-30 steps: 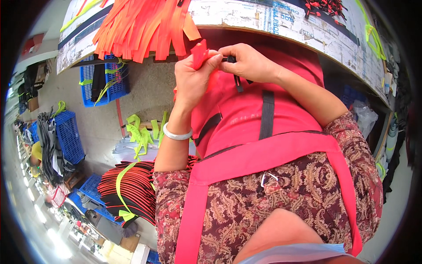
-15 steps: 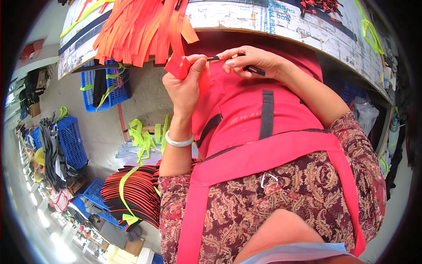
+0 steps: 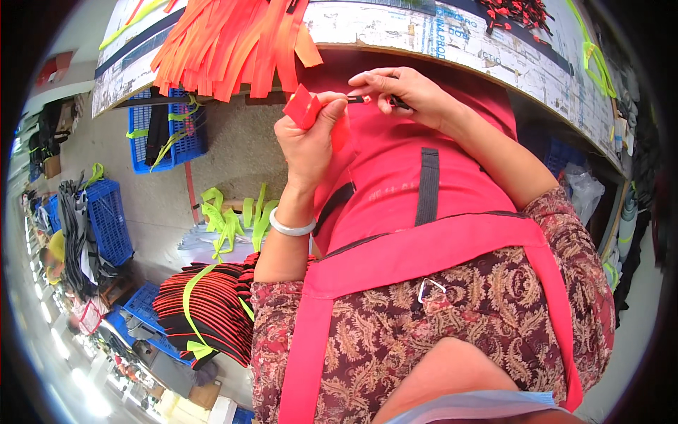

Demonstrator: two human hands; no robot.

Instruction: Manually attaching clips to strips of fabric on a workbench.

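Note:
Over my lap, my left hand (image 3: 308, 145) is closed on a folded orange-red webbing strap (image 3: 302, 107). A short black piece (image 3: 356, 99) with a small reddish end sticks out beyond its thumb and fingertips. Just right of it is my right hand (image 3: 418, 99), its index finger reaching over that black piece. Another small black piece (image 3: 400, 103) sits in the curled fingers of this hand, mostly hidden. A bundle of long orange straps (image 3: 226, 53) hangs off the table edge beyond my left hand.
The table (image 3: 381, 32) runs across the far side, with a pile of small black-and-red pieces (image 3: 519, 14) on it. Blue crates (image 3: 187, 141) stand on the floor at left. A stack of black-and-red curved panels (image 3: 205, 311), tied with a yellow-green strip, lies beside my left elbow.
The left hand has shifted slightly right with the strap. My right fingertips have lifted from the black piece's end, now showing a reddish tip.

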